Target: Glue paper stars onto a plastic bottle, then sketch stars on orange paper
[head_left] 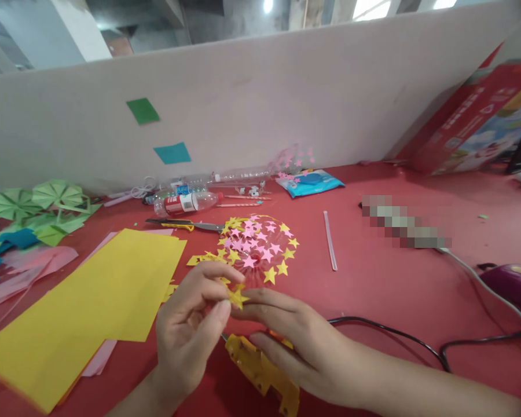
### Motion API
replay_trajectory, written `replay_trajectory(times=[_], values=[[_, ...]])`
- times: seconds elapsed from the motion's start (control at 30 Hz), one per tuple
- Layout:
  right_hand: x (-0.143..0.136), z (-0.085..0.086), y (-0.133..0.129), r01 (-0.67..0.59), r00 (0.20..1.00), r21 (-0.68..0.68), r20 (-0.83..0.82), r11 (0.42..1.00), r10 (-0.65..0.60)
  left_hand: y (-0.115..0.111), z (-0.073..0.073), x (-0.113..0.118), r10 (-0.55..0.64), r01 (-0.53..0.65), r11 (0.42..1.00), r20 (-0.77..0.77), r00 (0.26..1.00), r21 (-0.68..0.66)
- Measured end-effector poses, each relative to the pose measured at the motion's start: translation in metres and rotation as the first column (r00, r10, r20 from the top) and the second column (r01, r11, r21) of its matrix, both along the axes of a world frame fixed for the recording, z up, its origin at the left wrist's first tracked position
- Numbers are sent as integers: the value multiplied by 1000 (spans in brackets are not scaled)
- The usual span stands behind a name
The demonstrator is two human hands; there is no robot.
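My left hand (195, 318) pinches a small yellow paper star (238, 297) between thumb and fingers. The fingertips of my right hand (295, 336) meet the star's right side, and its thumb lies over a yellow glue gun (254, 368) on the table. Whether that hand grips the gun is hidden. Just beyond both hands is a clear plastic piece with a rounded outline (255, 275), its surface covered with pink stars (248, 246) and its edge ringed with yellow stars (282, 267).
Yellow sheets (87, 289) lie at left, green folded paper (54, 200) behind. Scissors (204, 226), plastic bottles (186, 202) and a blue wipes pack (315, 182) lie toward the wall. A glue stick (330, 240), black cable (386, 327) and red box (477, 116) are at right.
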State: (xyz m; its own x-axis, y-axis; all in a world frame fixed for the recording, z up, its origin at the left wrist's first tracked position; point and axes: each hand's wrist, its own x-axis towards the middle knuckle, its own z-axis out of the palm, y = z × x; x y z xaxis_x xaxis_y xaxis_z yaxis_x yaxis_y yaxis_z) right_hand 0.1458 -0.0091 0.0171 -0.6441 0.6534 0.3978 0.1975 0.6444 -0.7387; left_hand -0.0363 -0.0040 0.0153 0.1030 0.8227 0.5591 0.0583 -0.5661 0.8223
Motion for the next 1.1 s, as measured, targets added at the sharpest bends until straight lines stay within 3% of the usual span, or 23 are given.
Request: replay_trajectory(times=[0.07,0.17,0.27,0.37,0.47,0.53,0.57,0.6,0.67,0.73,0.8,0.93,1.1], values=[[1,-2,0,54,998,41,-35,998,-52,3,2,2,-50,72,988,164,985,-135],[2,-5,2,107,993,100,-59,989,-102,11,9,1,-14,102,964,338,941,-244],[2,-9,3,140,990,169,-41,976,-135,24,19,-8,123,-22,971,421,899,-237],[5,-11,2,160,986,288,-15,944,-163,38,27,-23,296,-272,954,507,809,-124],[16,-8,-3,225,965,534,-10,815,-260,47,29,-32,398,-393,911,528,750,-128],[25,-4,-6,229,959,695,-40,682,-282,49,24,-31,408,-383,910,492,769,-156],[28,-2,-7,185,968,737,-21,650,-252,48,20,-28,400,-365,916,468,788,-168],[30,0,-8,117,977,748,33,654,-212,47,16,-26,387,-344,922,438,811,-178],[31,2,-8,-64,956,654,256,753,-141,43,6,-20,360,-305,931,354,863,-202],[27,1,-6,-172,862,467,498,867,-97,40,-1,-17,337,-301,937,231,913,-177],[23,-2,-4,-196,784,339,618,920,-61,38,-6,-16,332,-323,941,102,938,-97],[19,-12,-3,-215,757,300,653,930,-36,38,-6,-16,367,-365,930,-55,928,41],[19,-15,-4,-231,772,323,635,918,-29,44,-7,-22,409,-407,912,-73,910,40]])
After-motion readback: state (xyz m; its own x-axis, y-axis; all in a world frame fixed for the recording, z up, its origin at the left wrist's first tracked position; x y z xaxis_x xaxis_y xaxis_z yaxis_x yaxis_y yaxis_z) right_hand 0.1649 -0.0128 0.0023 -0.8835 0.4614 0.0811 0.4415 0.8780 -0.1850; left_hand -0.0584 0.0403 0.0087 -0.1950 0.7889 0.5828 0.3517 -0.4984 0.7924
